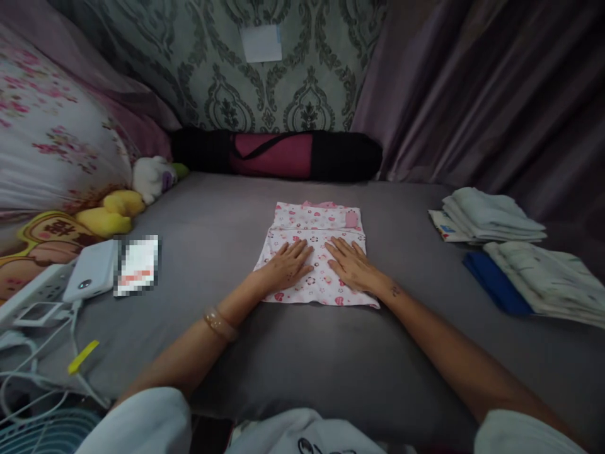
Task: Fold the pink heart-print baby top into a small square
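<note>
A small white garment with a pink flower and heart print lies folded flat on the grey bed sheet in front of me. My left hand rests palm down on its lower left part, fingers stretched out. My right hand lies flat on its lower right part, fingers stretched out too. The two hands sit side by side, almost touching. A bangle is on my left wrist.
Folded pale cloths and another stack on a blue item lie at the right. A black and pink roll bag lies along the back wall. Plush toys, a white power bank and cables sit at the left.
</note>
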